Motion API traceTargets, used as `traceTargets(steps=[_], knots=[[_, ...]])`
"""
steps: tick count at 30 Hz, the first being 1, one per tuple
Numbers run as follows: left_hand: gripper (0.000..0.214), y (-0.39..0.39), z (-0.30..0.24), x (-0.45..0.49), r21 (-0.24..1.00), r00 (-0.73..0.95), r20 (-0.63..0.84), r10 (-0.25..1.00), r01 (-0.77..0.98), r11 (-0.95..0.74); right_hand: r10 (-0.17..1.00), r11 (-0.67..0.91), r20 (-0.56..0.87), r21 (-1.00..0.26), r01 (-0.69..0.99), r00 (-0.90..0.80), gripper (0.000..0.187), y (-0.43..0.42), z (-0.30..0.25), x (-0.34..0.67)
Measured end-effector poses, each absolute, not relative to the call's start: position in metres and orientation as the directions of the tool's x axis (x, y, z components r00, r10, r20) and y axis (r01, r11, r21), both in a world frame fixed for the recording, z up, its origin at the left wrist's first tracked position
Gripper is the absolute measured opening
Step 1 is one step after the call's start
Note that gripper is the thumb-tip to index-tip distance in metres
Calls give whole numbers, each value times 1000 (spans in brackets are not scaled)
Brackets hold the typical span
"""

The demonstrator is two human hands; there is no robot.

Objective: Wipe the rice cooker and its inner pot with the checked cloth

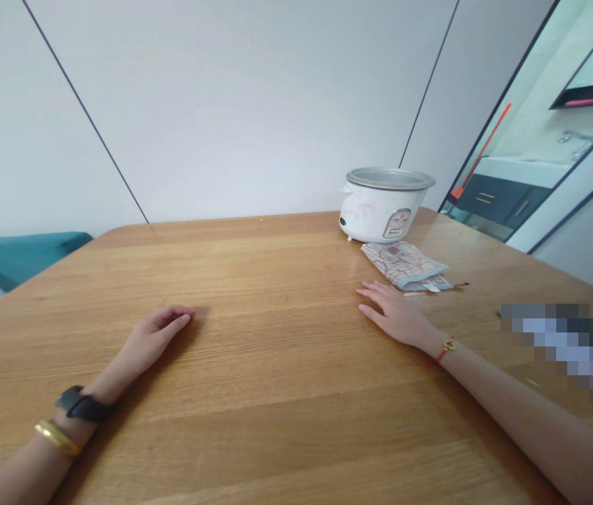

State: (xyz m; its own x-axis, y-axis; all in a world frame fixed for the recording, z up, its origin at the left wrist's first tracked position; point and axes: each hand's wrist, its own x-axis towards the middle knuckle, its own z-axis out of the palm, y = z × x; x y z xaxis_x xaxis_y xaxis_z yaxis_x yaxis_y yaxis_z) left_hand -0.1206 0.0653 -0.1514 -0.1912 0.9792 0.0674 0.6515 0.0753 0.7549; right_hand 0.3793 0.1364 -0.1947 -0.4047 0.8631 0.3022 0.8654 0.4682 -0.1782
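Note:
My left hand [157,337] rests on its side on the wooden table [254,330], fingers curled in and the thumb tip meeting them, with nothing seen in its grasp. Farther right, my right hand [392,312] lies palm down with its fingers spread and holds nothing. Just beyond its fingertips is a folded checked cloth [401,263] with a blue edge and a small white tag. Behind the cloth stands a white rice cooker [380,210] without a lid. Its inside is mostly hidden from this angle.
A pale panelled wall [254,105] runs behind the table. At the right edge lies an item blurred by pixels [575,351]. Teal fabric [28,252] shows beyond the left edge. Through a doorway on the right are a sink cabinet [501,200] and an orange-handled tool [486,147].

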Motion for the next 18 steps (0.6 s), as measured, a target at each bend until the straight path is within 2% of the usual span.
traceTargets(steps=[9, 18], knots=[[54, 66, -152, -122, 743, -191, 73, 979, 665, 74, 884, 437, 266, -187, 880, -383, 50, 136, -194, 377], [59, 64, -149, -119, 752, -206, 88, 975, 655, 71, 867, 462, 308, -204, 863, -391, 47, 137, -197, 380]])
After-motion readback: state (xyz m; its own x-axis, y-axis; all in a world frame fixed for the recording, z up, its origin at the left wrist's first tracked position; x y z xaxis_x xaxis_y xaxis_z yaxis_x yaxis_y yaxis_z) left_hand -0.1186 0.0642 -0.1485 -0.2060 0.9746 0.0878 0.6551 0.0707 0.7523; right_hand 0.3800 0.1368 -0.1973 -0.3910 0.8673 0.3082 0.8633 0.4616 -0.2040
